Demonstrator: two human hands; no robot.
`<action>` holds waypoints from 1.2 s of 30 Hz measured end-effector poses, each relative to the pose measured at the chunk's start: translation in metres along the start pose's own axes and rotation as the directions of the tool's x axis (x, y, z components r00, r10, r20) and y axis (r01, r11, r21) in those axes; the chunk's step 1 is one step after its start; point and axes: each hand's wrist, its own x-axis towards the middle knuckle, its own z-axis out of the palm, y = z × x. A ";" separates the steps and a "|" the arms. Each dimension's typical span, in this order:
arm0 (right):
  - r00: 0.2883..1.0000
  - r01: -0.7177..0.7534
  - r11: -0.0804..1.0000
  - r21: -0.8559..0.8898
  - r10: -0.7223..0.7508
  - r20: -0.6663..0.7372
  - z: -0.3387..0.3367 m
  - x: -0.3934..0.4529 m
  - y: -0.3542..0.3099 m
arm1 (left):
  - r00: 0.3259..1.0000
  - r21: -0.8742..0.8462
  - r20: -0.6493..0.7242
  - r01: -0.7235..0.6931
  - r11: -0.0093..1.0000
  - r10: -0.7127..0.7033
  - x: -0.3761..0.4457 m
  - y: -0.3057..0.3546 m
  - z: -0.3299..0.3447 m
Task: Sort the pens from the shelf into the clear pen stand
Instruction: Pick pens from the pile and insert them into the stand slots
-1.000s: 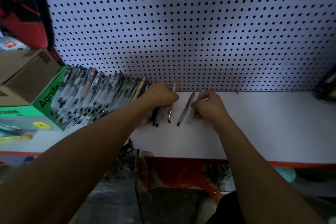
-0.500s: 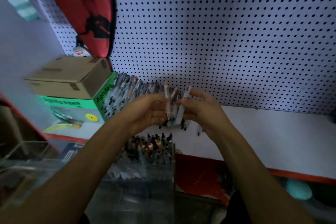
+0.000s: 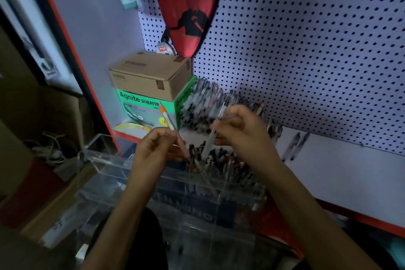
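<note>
Two pens are in hand over the clear pen stand (image 3: 153,184), one in each. The left hand (image 3: 153,151) pinches an orange-banded pen (image 3: 169,121) between thumb and fingertips at about the middle of its barrel; the pen tilts, its upper end toward the green box (image 3: 144,105) and its lower end dipping toward the stand's filled compartment. The right hand (image 3: 238,129) has its fingers curled round a clear-barrelled pen (image 3: 210,140), which points down into the same cluster of pens standing in the stand (image 3: 219,160); whether it grips a second pen as well I cannot tell through the blur. Pens like these should be light and stiff, with smooth plastic barrels that could slip in a loose pinch, so a hold near mid-barrel seems the safest, leaving the tip free to find a gap. They look sturdy enough to drop the last short way. Many more pens (image 3: 210,103) lean in a row against the green box at the back left of the shelf (image 3: 341,173), along the pegboard (image 3: 306,50), and two loose pens (image 3: 295,144) lie further right, so much of the sorting seems left.
</note>
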 end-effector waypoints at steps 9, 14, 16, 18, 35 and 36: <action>0.991 0.133 0.795 -0.592 -0.106 0.081 0.009 -0.008 0.011 | 0.989 0.238 0.030 -0.145 0.960 0.142 -0.004 -0.027 -0.010; 0.976 0.201 0.634 -0.747 -0.068 0.205 0.011 -0.009 0.014 | 0.962 0.466 0.158 -0.271 0.842 0.222 -0.007 -0.037 -0.008; 0.962 0.252 0.588 -0.768 -0.069 0.263 0.009 -0.005 0.011 | 0.958 0.556 0.162 -0.288 0.780 0.238 -0.006 -0.037 -0.008; 0.960 0.265 0.594 -0.759 -0.086 0.268 0.005 -0.001 0.007 | 0.966 0.568 0.153 -0.257 0.782 0.207 -0.005 -0.037 -0.011; 0.936 0.317 0.625 -0.713 -0.088 0.340 0.005 0.018 -0.006 | 0.933 0.440 0.112 -0.354 0.825 0.341 0.005 -0.035 -0.007; 0.939 0.308 0.629 -0.713 -0.079 0.336 0.004 0.020 -0.005 | 0.937 0.436 0.100 -0.344 0.831 0.336 0.006 -0.036 -0.008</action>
